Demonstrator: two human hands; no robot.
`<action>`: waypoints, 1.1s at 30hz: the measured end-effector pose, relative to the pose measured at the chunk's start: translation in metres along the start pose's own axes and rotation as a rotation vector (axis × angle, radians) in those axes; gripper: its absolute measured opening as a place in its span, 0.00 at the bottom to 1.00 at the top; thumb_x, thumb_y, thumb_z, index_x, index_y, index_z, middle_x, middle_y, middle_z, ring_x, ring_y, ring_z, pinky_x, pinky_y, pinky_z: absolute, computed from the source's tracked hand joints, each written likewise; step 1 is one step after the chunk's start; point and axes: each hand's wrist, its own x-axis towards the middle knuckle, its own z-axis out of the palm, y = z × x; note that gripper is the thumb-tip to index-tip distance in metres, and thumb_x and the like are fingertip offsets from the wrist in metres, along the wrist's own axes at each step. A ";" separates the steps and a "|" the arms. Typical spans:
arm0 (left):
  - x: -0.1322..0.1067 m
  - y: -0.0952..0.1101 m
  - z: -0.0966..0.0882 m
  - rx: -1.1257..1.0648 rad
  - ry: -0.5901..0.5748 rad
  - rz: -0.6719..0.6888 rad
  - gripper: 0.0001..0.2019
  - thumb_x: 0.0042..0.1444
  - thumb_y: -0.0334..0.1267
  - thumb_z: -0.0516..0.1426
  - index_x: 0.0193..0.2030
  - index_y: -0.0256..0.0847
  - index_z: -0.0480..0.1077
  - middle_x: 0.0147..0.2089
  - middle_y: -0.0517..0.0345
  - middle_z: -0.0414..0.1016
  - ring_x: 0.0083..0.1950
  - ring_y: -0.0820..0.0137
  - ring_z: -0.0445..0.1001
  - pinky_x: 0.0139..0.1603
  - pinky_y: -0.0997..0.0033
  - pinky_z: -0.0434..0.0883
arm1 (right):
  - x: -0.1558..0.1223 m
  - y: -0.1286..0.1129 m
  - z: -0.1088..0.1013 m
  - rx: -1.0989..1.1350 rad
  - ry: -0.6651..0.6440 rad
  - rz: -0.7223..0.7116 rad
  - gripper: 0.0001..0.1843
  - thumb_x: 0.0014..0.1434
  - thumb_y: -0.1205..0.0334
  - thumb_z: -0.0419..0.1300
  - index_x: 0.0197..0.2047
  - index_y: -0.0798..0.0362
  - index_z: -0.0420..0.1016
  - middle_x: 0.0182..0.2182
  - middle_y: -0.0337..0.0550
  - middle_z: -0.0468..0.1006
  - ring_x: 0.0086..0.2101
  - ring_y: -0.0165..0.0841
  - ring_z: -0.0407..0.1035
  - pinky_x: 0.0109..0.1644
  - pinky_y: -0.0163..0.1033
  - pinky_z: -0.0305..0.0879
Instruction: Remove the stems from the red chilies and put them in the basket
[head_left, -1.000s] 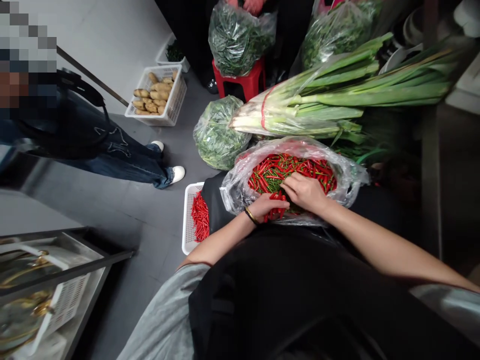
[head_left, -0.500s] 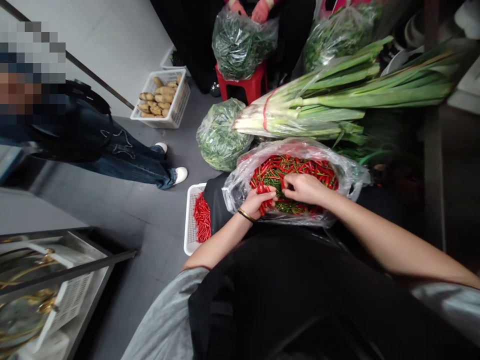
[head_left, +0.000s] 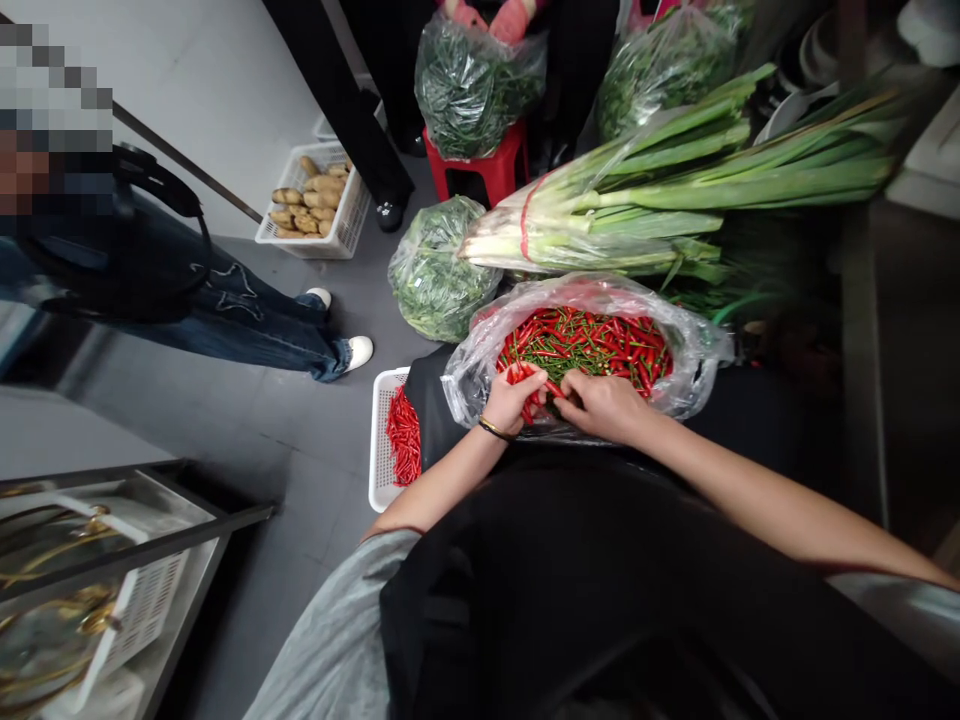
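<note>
**Red chillies in an open plastic bag**

The red chillies (head_left: 592, 340), small and slender with green stems, lie heaped and jumbled in a clear plastic bag (head_left: 694, 350). The bag sits open-mouthed and crumpled, near centre, just this side of the leeks.

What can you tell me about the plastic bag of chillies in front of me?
The plastic bag is clear, thin and crinkled, its mouth rolled open and facing up. It is packed with small red chillies with green stems. It sits on a dark surface just below the bundled leeks. The left hand grips a bunch of chillies at its near edge; the right hand reaches in beside it.
</note>
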 end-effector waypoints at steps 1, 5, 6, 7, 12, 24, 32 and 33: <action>0.001 0.000 -0.001 -0.044 0.003 -0.009 0.21 0.40 0.48 0.67 0.32 0.36 0.65 0.18 0.66 0.66 0.16 0.81 0.60 0.16 0.80 0.53 | -0.001 0.002 0.002 0.040 0.019 -0.003 0.18 0.65 0.52 0.46 0.41 0.53 0.71 0.31 0.46 0.80 0.30 0.36 0.73 0.31 0.36 0.56; -0.001 -0.001 -0.004 -0.124 0.002 -0.066 0.21 0.40 0.48 0.67 0.31 0.37 0.65 0.18 0.65 0.67 0.16 0.80 0.61 0.15 0.80 0.53 | -0.008 0.001 0.008 0.188 0.083 -0.272 0.22 0.68 0.53 0.42 0.30 0.53 0.71 0.27 0.45 0.76 0.29 0.32 0.70 0.32 0.35 0.55; -0.002 -0.002 -0.005 -0.128 -0.027 -0.102 0.20 0.40 0.47 0.67 0.31 0.36 0.65 0.18 0.64 0.67 0.16 0.80 0.62 0.15 0.80 0.53 | -0.010 0.000 0.006 0.233 0.081 -0.379 0.23 0.68 0.53 0.42 0.30 0.53 0.71 0.27 0.44 0.76 0.28 0.31 0.69 0.32 0.35 0.56; -0.003 -0.002 -0.006 -0.133 -0.062 -0.138 0.20 0.39 0.46 0.67 0.30 0.36 0.65 0.19 0.63 0.68 0.16 0.80 0.63 0.16 0.80 0.54 | -0.012 0.000 0.003 0.273 0.058 -0.473 0.23 0.68 0.52 0.42 0.30 0.53 0.71 0.27 0.43 0.76 0.28 0.30 0.68 0.33 0.34 0.56; -0.006 0.007 -0.025 -0.308 -0.104 -0.178 0.17 0.38 0.42 0.66 0.27 0.37 0.63 0.22 0.60 0.70 0.18 0.78 0.65 0.13 0.81 0.53 | 0.011 0.019 -0.024 0.111 -0.205 -0.344 0.20 0.65 0.50 0.47 0.35 0.51 0.76 0.30 0.43 0.78 0.28 0.31 0.70 0.33 0.35 0.58; -0.011 0.026 -0.041 -0.108 0.020 -0.047 0.20 0.38 0.43 0.68 0.29 0.39 0.61 0.21 0.65 0.67 0.17 0.80 0.60 0.15 0.80 0.51 | 0.106 0.005 0.006 0.644 -0.121 0.241 0.14 0.54 0.53 0.61 0.28 0.56 0.74 0.21 0.42 0.75 0.23 0.30 0.70 0.28 0.34 0.66; 0.026 0.016 -0.004 0.246 -0.092 0.093 0.21 0.34 0.44 0.70 0.26 0.36 0.63 0.24 0.66 0.68 0.25 0.81 0.64 0.29 0.77 0.62 | 0.049 0.027 -0.010 1.035 0.106 0.040 0.19 0.54 0.46 0.60 0.28 0.56 0.74 0.20 0.41 0.76 0.22 0.29 0.70 0.29 0.34 0.68; 0.030 0.015 0.001 0.254 -0.100 0.105 0.22 0.33 0.44 0.70 0.25 0.36 0.63 0.23 0.67 0.67 0.25 0.81 0.64 0.29 0.78 0.62 | 0.048 0.025 -0.010 0.949 0.151 0.005 0.19 0.57 0.47 0.57 0.28 0.55 0.74 0.21 0.41 0.76 0.23 0.30 0.70 0.30 0.34 0.67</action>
